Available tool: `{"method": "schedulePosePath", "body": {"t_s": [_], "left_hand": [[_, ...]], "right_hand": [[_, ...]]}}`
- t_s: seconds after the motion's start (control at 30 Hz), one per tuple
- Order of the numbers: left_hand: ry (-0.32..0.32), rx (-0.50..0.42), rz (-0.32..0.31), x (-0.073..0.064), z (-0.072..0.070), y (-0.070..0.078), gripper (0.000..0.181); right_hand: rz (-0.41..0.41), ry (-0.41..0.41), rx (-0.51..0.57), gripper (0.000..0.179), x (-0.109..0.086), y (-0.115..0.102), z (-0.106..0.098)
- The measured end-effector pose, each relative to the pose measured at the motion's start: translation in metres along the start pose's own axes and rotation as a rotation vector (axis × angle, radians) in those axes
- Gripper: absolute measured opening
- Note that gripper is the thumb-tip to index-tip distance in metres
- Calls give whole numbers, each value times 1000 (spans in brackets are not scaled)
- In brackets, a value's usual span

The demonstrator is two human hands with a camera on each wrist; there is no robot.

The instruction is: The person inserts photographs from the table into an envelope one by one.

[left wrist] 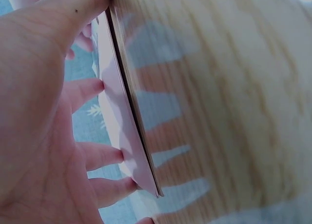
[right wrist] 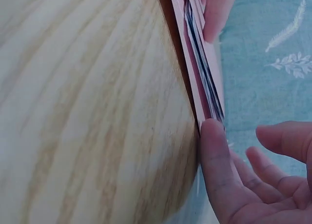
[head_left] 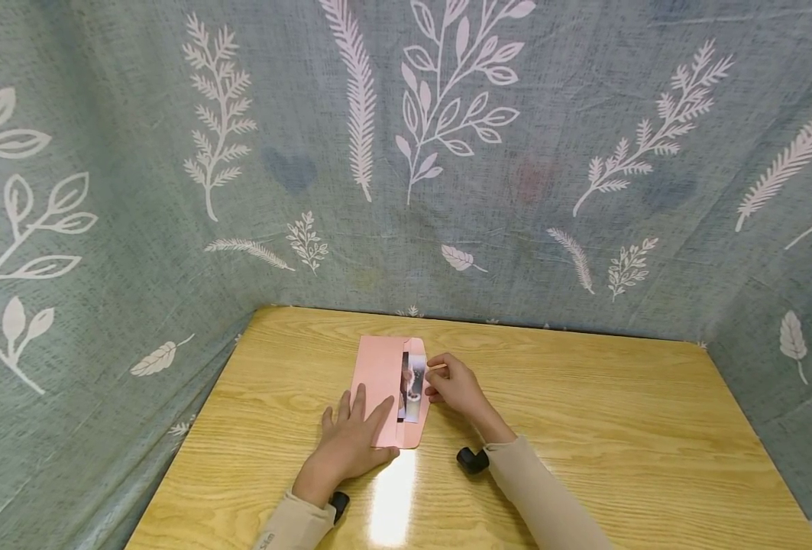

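Observation:
A pink envelope (head_left: 376, 374) lies on the wooden table with its flap unfolded toward the right. Printed photos (head_left: 415, 388) stick partway out of its mouth; from the side, in the right wrist view, they look like a thin stack (right wrist: 202, 53). My left hand (head_left: 351, 444) rests on the envelope's lower left part with spread fingers, and in the left wrist view its fingertips (left wrist: 114, 155) touch the pink paper. At the flap's right edge is my right hand (head_left: 455, 386), its fingers loosely bent. One fingertip (right wrist: 213, 131) touches the edge by the photos while the other fingers stand apart from it.
The wooden table (head_left: 619, 428) stretches out on both sides of the envelope. Behind and beside it hangs a grey-green curtain (head_left: 392, 252) with white leaf prints. A bright reflection lies on the tabletop below the envelope. Both wrists carry small black cameras (head_left: 473, 460).

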State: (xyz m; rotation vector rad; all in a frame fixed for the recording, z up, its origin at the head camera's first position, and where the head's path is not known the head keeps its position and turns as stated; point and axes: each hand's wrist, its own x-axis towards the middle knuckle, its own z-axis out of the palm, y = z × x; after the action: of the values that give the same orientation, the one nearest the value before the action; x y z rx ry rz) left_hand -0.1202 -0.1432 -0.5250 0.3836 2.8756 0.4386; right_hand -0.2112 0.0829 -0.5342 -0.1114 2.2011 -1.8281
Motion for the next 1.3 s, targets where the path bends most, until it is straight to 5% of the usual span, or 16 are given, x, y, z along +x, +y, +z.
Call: {"method": "schedulePosePath", "body": {"t_s": [1.3], "left_hand": [[-10, 19, -3, 2, 0, 0, 83]], "right_hand": [[-9, -50, 54, 28, 7, -4, 15]]}}
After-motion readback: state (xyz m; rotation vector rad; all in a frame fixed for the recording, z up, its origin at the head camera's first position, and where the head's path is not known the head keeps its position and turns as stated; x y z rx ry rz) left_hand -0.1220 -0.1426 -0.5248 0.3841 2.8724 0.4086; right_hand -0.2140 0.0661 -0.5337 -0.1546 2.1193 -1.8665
